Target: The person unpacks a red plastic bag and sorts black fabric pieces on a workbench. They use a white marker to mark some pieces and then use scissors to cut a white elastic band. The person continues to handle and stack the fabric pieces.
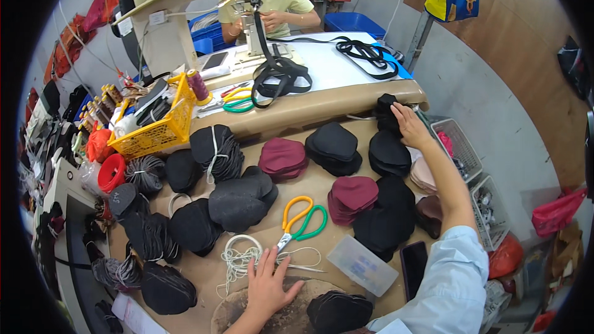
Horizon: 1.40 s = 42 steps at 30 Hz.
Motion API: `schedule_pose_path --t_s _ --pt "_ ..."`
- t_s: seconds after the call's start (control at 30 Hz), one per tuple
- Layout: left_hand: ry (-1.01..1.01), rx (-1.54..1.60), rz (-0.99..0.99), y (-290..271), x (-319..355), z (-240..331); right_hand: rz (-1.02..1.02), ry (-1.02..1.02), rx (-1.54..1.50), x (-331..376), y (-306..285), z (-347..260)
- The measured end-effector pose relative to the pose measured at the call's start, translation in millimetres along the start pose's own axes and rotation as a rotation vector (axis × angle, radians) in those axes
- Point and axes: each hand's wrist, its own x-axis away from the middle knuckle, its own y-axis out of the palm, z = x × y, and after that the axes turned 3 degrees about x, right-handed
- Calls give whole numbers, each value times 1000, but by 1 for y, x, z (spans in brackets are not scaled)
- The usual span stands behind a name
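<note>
My left hand (pixel 267 286) lies with fingers spread at the edge of a round, worn wooden block (pixel 230 310), beside a tangle of white cord (pixel 238 263). Scissors (pixel 287 230) with one orange and one green handle rest just beyond its fingertips. Far to the right, my outstretched right hand (pixel 409 126) has its fingers closed over a stack of black fabric pieces (pixel 386 111); its thumb is hidden. Another black stack (pixel 390 153) sits just nearer. A small black pile (pixel 340 314) is on the wooden block, right of my left hand.
Black stacks (pixel 333 143) and maroon stacks (pixel 283 158) cover much of the brown surface. A clear plastic box (pixel 362 266) and a phone (pixel 413 266) lie near my right sleeve. A yellow basket (pixel 154 133) stands left. Beyond the rolled edge, a person sits behind a sewing machine (pixel 253 31).
</note>
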Motion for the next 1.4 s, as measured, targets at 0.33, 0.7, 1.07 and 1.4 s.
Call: schedule_pose_path --t_s 0.33,0.7,1.07,1.4 --pt "23 73 100 0 3 -5 119 110 -367 -25 -105 -67" --pt "-116 230 436 7 17 -15 -785 786 -2117 -107 -74 -349" --pt "-257 1229 582 -11 -19 -45 -725 820 -1956 -117 -30 -385" --pt "-505 2142 499 -54 -28 -57 -914 541 -2092 -109 -80 -369"
